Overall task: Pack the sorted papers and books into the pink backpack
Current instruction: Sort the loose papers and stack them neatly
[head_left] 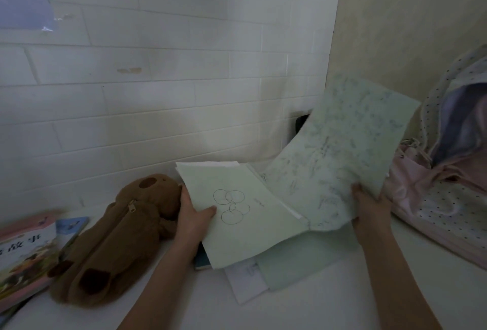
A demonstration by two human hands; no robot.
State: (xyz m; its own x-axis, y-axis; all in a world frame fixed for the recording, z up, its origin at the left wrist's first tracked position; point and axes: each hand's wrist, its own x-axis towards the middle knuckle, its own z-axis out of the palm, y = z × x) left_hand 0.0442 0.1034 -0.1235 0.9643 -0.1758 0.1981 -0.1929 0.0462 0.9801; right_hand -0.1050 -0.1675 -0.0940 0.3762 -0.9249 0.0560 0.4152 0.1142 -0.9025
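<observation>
Sensibly, square the sheets before they go anywhere; the pink backpack (432, 198) slumps on the tabletop (316, 308) just right of the papers (245, 219); the right hand (370, 207) pinches the scribbled sheet (350, 150); the left hand (193, 217) clamps the stack's edge, thumb on top; books (23, 258) wait far left.

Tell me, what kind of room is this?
Probably a child's study corner at home or a bedroom desk. A brown plush pencil case lies beside picture books, a pink backpack sits by the wall, and hands hold scribbled papers.
</observation>
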